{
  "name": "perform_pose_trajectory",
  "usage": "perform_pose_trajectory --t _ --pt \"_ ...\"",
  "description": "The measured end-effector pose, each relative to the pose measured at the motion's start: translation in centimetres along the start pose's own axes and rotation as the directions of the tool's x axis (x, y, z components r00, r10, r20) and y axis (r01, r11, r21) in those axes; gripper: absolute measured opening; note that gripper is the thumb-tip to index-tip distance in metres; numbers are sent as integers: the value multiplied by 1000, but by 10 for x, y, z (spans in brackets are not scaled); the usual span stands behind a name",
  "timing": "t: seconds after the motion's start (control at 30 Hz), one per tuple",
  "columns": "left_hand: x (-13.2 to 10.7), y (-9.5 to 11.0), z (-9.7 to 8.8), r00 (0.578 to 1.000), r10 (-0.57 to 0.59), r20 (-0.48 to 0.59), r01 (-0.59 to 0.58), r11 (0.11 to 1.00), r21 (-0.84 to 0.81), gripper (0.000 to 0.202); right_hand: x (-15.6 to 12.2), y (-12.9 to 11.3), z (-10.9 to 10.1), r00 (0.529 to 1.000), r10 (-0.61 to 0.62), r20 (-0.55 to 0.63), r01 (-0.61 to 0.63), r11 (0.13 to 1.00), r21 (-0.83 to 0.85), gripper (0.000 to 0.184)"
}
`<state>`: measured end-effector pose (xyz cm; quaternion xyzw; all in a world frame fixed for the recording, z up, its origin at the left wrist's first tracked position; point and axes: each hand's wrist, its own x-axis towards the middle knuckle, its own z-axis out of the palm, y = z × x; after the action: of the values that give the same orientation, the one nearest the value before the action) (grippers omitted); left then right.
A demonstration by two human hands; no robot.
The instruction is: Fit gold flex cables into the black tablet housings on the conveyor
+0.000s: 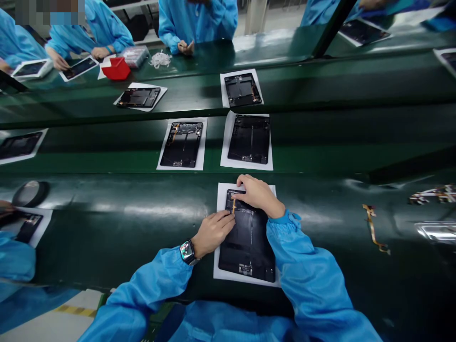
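Observation:
A dark tablet housing (245, 242) lies on a white sheet (221, 274) in front of me, its inside facing up. An orange flex cable (233, 206) runs along its upper left part. My left hand (213, 232), with a watch at the wrist, comes in from the left; its fingertips press together at the cable's lower end. From the right, my right hand (258, 194) arches over the housing's top, thumb and forefinger closed at the cable's upper end. The hand covers the top right corner of the housing.
Another flex cable (372, 228) lies to the right, near a pile of cables (434, 194). Ahead, more tablet housings (181, 145) sit on white sheets on the green line. A tape roll (31, 193) stands left. Co-workers in blue sit opposite, by a red box (117, 69).

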<state>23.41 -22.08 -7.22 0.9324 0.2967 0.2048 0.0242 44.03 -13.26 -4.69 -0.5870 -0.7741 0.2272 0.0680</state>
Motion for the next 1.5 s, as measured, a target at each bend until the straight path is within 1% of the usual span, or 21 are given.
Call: perform_pose_trajectory --t 0.13,0.2,0.27,0.33,0.4,0.47,0.53,0.57,0.63,0.7,0.8,0.87,0.93,1.0,1.1,1.2,1.33,1.4,1.5 --pt "2 -3 -7 998 8 59 -5 999 -52 15 -1 -2 -1 1000 -1 -5 1 1000 -11 33" --pt "2 -6 -11 997 5 78 4 993 -114 21 -2 -2 -3 1000 2 -8 -2 1000 -13 31" --pt "0 -9 -13 997 -16 72 29 982 -188 30 -4 -2 -7 1000 -7 -16 7 1000 17 21" --pt "-1 -12 -13 997 -52 57 64 968 -242 33 -7 -1 -11 999 -42 -21 43 996 81 10" --pt "-1 -14 -13 995 -77 63 91 960 -265 33 -11 -3 -16 994 -106 -12 107 983 150 21" --pt "0 -14 -14 992 -82 96 105 960 -259 34 -14 -6 -22 982 -189 21 180 959 218 30" --pt "3 -13 -16 986 -66 152 100 970 -224 33 -18 -11 -26 964 -256 70 226 931 286 31" --pt "4 -12 -18 981 -54 184 90 976 -198 32 -19 -14 -29 958 -270 91 230 920 316 30" --pt "6 -9 -20 971 -29 239 66 987 -149 28 -23 -20 -34 959 -260 113 204 909 363 26" --pt "6 -6 -22 964 -16 267 49 992 -116 26 -28 -24 -40 967 -224 119 162 906 391 20" --pt "3 0 -21 967 -11 253 34 996 -87 27 -39 -30 -50 972 -194 130 122 898 422 12" --pt "0 3 -20 971 -4 240 23 997 -76 29 -49 -33 -54 976 -183 121 115 897 427 9" --pt "-3 5 -18 974 -1 225 17 997 -73 31 -60 -35 -52 980 -171 99 118 909 401 10" --pt "-7 6 -17 982 -6 186 23 996 -87 29 -71 -35 -44 983 -169 74 133 928 349 9" --pt "-12 4 -16 997 -28 70 39 986 -159 18 -85 -34 -26 987 -161 27 147 949 277 5" --pt "-17 -1 -16 995 -93 -26 84 968 -238 15 -96 -37 -6 990 -141 -11 140 968 210 13" --pt "-19 -8 -19 986 -162 -30 146 945 -291 26 -104 -48 11 989 -149 5 148 987 70 14" --pt "-19 -11 -21 985 -172 -20 158 939 -307 29 -104 -55 15 987 -160 29 161 987 -26 14" --pt "-19 -14 -22 986 -167 17 163 930 -330 31 -104 -63 19 978 -206 44 210 965 -160 15"
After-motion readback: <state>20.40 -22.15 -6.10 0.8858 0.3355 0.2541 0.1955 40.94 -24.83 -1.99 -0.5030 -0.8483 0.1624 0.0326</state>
